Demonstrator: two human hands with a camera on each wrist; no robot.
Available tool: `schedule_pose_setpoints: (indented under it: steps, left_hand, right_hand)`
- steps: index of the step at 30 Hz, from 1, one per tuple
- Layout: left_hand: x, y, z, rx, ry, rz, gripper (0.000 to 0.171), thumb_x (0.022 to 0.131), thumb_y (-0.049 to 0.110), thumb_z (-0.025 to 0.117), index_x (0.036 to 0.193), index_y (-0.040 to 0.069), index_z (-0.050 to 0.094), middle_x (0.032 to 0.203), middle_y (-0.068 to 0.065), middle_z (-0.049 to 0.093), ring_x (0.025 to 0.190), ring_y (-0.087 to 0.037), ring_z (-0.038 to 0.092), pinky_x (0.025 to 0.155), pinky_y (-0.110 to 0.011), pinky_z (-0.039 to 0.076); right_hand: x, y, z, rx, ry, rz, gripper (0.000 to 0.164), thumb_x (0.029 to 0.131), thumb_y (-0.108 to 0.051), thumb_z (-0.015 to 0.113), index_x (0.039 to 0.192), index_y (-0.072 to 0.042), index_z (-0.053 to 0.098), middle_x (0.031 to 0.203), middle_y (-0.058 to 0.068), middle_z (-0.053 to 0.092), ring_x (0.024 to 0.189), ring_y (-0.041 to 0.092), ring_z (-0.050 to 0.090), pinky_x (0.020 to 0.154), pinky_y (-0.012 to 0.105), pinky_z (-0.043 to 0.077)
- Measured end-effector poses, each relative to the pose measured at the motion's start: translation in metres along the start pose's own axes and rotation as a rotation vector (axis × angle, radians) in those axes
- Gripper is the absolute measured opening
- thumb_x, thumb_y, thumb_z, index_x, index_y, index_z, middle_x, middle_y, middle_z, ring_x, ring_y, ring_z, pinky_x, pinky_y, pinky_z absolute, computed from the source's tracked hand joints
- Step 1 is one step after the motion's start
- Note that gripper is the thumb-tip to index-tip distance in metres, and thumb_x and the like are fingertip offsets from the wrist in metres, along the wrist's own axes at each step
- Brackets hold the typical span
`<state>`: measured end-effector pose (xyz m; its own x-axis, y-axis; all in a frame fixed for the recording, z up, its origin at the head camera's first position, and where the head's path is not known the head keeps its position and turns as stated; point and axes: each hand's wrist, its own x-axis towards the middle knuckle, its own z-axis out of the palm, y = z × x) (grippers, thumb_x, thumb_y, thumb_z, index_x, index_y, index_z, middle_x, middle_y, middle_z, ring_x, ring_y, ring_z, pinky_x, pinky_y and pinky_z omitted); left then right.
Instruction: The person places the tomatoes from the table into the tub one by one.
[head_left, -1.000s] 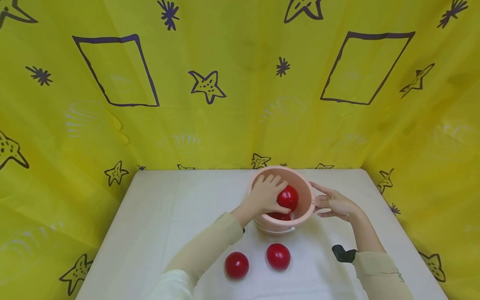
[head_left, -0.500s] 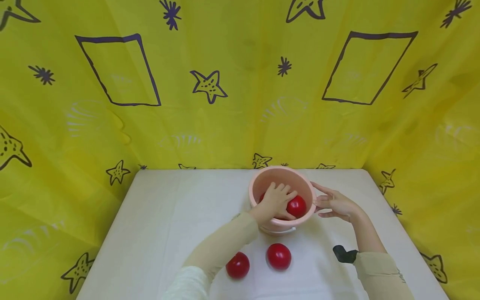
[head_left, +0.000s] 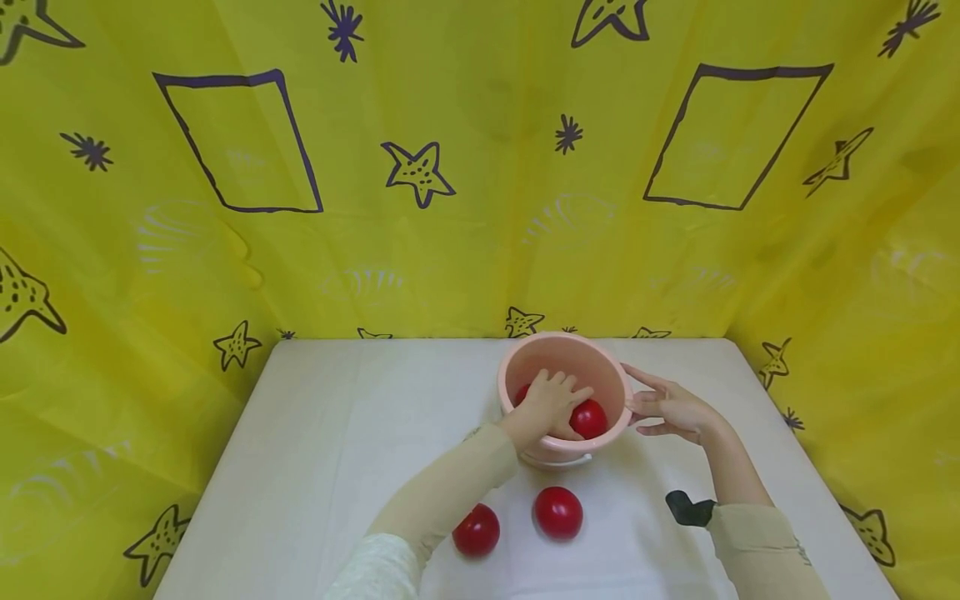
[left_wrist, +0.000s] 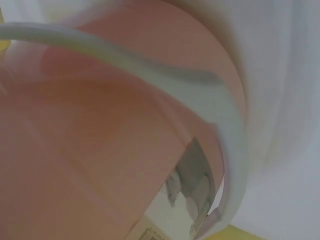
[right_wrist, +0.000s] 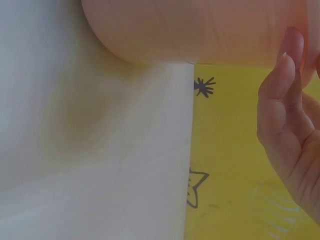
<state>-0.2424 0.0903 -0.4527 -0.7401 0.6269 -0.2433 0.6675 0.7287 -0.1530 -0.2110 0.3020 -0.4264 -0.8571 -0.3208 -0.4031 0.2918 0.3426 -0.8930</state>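
A pink bucket (head_left: 564, 446) stands on the table, with the left hand (head_left: 550, 406) reaching down inside it. Between that hand's thumb and fingers is a glossy red apple (head_left: 589, 419), low in the bucket. Part of another red apple (head_left: 521, 393) shows behind the hand, mostly hidden. On the bucket's right side, the right hand (head_left: 670, 408) touches the wall just below the rim with fairly straight, spread fingers (right_wrist: 277, 82). The left wrist view holds only the bucket's outer wall (left_wrist: 100, 150), its white handle (left_wrist: 200, 95) and a label (left_wrist: 192, 185); the left hand is out of that view.
Two more red apples lie on the white table (head_left: 375, 417) in front of the bucket: one apple (head_left: 558, 513) close to it, the other apple (head_left: 477, 531) partly behind the left sleeve. Yellow curtains (head_left: 480, 250) with drawn starfish enclose the back and sides.
The left hand has moved right and deeper into the bucket, bringing the apple from near rim height down inside. The right hand and the bucket stay in place.
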Motion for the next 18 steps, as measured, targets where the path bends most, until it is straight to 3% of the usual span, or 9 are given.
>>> schedule_pose_setpoints:
  steps: [4,9,14,18]
  left_hand:
    - [-0.001,-0.002,-0.004,-0.083,0.085,0.045,0.081,0.074,0.064,0.057,0.142,0.038,0.022,0.144,0.009,0.031,0.132,-0.015,0.025,0.108,-0.039,0.023]
    - [-0.008,-0.004,-0.011,-0.132,0.334,0.129,0.066,0.08,0.058,0.053,0.138,0.032,0.031,0.138,0.007,0.038,0.127,-0.014,0.03,0.107,-0.038,0.024]
    - [-0.025,-0.007,-0.01,-0.134,0.562,0.151,0.055,0.082,0.051,0.054,0.13,0.025,0.044,0.124,0.005,0.049,0.115,-0.013,0.041,0.101,-0.034,0.032]
    - [-0.044,-0.011,-0.003,-0.119,0.654,0.164,0.056,0.08,0.051,0.057,0.126,0.021,0.049,0.117,0.004,0.053,0.108,-0.012,0.045,0.096,-0.032,0.036]
  right_hand:
    - [0.0,0.001,-0.001,-0.009,-0.003,0.002,0.078,0.089,-0.019,0.059,0.147,-0.014,0.007,0.105,0.014,0.063,0.086,0.021,0.064,0.077,0.039,0.051]
    - [0.0,0.001,0.0,-0.01,-0.001,0.01,0.078,0.089,-0.02,0.058,0.147,-0.014,0.007,0.103,0.012,0.064,0.087,0.021,0.064,0.079,0.041,0.051]
    - [-0.001,0.001,0.0,-0.012,0.0,0.006,0.076,0.09,-0.019,0.057,0.147,-0.014,0.007,0.106,0.015,0.063,0.087,0.021,0.064,0.079,0.042,0.051]
    - [-0.001,0.001,0.0,-0.016,0.004,-0.001,0.076,0.089,-0.019,0.058,0.147,-0.014,0.008,0.108,0.017,0.062,0.087,0.021,0.064,0.08,0.043,0.05]
